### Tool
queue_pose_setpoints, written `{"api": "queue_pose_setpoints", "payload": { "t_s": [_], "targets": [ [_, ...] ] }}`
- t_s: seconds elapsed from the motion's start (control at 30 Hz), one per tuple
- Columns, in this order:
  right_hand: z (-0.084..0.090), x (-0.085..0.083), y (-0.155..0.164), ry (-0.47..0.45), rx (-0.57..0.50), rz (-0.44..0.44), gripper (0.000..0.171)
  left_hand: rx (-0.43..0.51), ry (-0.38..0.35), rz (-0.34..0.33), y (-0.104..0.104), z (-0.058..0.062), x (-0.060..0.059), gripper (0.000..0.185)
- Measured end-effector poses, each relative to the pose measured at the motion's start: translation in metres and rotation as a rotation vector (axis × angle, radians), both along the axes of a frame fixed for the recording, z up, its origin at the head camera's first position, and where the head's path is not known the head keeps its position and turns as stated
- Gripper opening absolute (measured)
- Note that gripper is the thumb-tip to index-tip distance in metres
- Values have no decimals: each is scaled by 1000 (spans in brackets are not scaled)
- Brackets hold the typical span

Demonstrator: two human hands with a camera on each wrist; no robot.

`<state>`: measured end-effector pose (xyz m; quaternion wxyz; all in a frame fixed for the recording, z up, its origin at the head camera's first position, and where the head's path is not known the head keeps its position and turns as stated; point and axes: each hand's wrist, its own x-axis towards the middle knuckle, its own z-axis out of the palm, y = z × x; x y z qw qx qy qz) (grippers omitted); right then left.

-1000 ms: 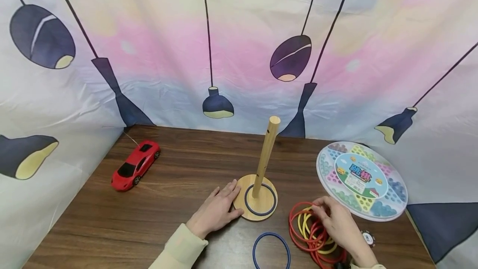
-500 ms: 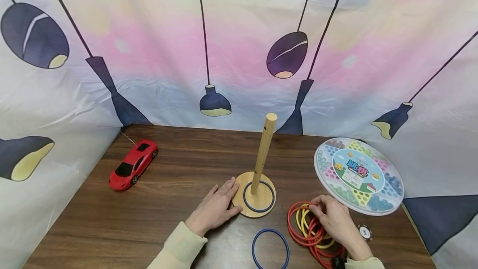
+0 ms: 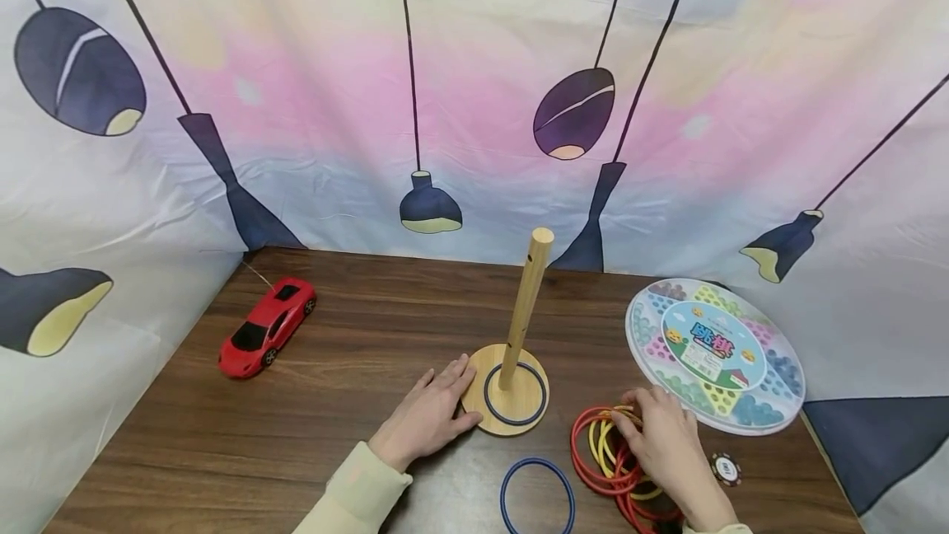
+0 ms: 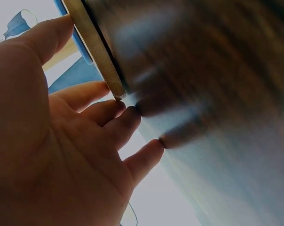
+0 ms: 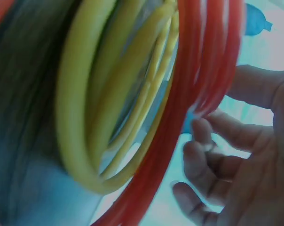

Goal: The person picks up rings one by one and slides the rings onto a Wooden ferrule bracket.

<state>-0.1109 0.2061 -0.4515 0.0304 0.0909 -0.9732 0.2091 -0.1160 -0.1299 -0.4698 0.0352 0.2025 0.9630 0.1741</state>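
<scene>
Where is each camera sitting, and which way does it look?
Head: on the person's head, facing forward and down at the table; left hand, right hand and sleeves show.
Left wrist: on that wrist, facing the wooden base's edge; left hand shows.
Right wrist: on that wrist, facing red rings and yellow rings; right hand shows.
Shared: head and right wrist both show those rings.

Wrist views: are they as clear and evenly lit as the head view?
Head view: mostly clear, with a pale sheen on the table beside the loose blue ring. Left wrist: the left hand is dim against a bright background, the table blurred. Right wrist: bluish haze, washed-out background, red rings slightly soft.
</scene>
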Motion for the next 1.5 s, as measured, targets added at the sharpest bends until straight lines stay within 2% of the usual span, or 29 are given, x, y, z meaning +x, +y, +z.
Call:
{"api": "queue_pose_setpoints", "payload": {
  "t_s": [0.1,0.17,0.3,0.5,0.67,1.07,1.2,1.5],
  "targets": [
    [0,8,-15,121,-18,93,15,-2,-7,1,0,0,0,70],
    [0,14,-26,154,-30,184,16,-3,-6,2,0,0,0,70],
    [-3,20,-45,144,12,320,19,-1,10,0,1,1,0,69],
    [-12,22,-55,63,67,412,18,2,11,-10,2,0,-1,69],
    [-16,21,-57,46,76,446,18,1,3,-2,2,0,-1,70],
    [-17,20,-60,18,80,464,16,12,1,-3,0,-3,-1,70],
    [-17,20,-62,2,105,502,14,15,0,-2,-1,-3,-1,70],
    [-17,21,-64,36,142,547,15,8,-2,-2,-1,-2,0,69]
  ]
}}
